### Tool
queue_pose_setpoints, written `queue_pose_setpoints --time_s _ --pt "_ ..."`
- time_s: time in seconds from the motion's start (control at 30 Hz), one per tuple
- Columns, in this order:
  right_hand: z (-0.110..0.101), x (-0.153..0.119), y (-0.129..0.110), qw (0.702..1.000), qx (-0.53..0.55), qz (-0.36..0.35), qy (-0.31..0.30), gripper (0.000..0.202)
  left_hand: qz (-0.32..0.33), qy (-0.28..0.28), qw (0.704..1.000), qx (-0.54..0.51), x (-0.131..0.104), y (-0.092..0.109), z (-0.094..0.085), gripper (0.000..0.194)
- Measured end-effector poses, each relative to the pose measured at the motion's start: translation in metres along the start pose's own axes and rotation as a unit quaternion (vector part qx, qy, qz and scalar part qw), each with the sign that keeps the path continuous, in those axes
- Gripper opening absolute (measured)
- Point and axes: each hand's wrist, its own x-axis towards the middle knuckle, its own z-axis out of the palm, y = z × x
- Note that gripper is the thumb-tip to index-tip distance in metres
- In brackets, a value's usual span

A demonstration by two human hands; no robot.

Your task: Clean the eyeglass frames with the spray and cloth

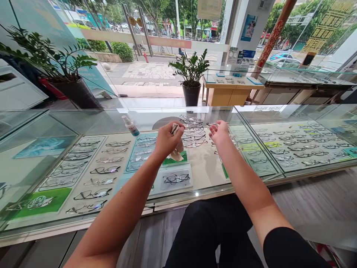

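My left hand (167,140) is closed on a crumpled beige cloth (176,152), which hangs down over the glass counter (158,125). To its right, my right hand (220,132) is above the counter with its fingers loosely curled and apart. Dark-framed eyeglasses (208,124) show beside its fingertips; whether it touches them is unclear. More eyeglasses (195,136) lie in a column between the two hands. A white spray bottle with a blue lower part (130,125) stands on the counter left of my left hand.
Rows of eyeglasses (104,170) lie inside the glass case on both sides. A clear stand with round glasses (176,179) is near the front edge. Beyond the counter are a potted plant (192,93), a leaning potted plant (75,91) and a wooden display table (232,86).
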Motion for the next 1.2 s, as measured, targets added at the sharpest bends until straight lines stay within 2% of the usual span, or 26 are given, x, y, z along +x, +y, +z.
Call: queue_pose_setpoints --time_s 0.13,0.33,0.53,0.73,0.9,1.2 --pt "-0.002 0.004 -0.006 1.000 -0.006 0.010 0.007 0.008 -0.001 -0.002 1.000 -0.002 0.000 0.002 0.000 0.023" --pt "0.000 0.001 0.003 1.000 -0.015 0.000 -0.009 0.009 -0.003 -0.002 1.000 0.000 0.000 -0.002 -0.001 0.023" --pt "-0.002 0.007 -0.004 0.995 -0.015 -0.099 -0.006 0.008 -0.004 -0.005 1.000 0.002 0.000 -0.001 -0.002 0.022" --pt "-0.002 0.023 -0.009 0.982 -0.067 -0.178 -0.013 0.010 -0.007 -0.007 1.000 -0.002 -0.001 -0.001 -0.001 0.022" --pt "-0.001 0.030 -0.004 0.983 -0.073 -0.169 -0.024 0.011 -0.008 -0.005 1.000 -0.001 -0.001 0.001 -0.001 0.023" --pt "-0.001 0.035 -0.004 0.980 -0.054 -0.192 -0.015 0.014 -0.007 -0.004 1.000 0.005 0.000 0.001 -0.001 0.023"
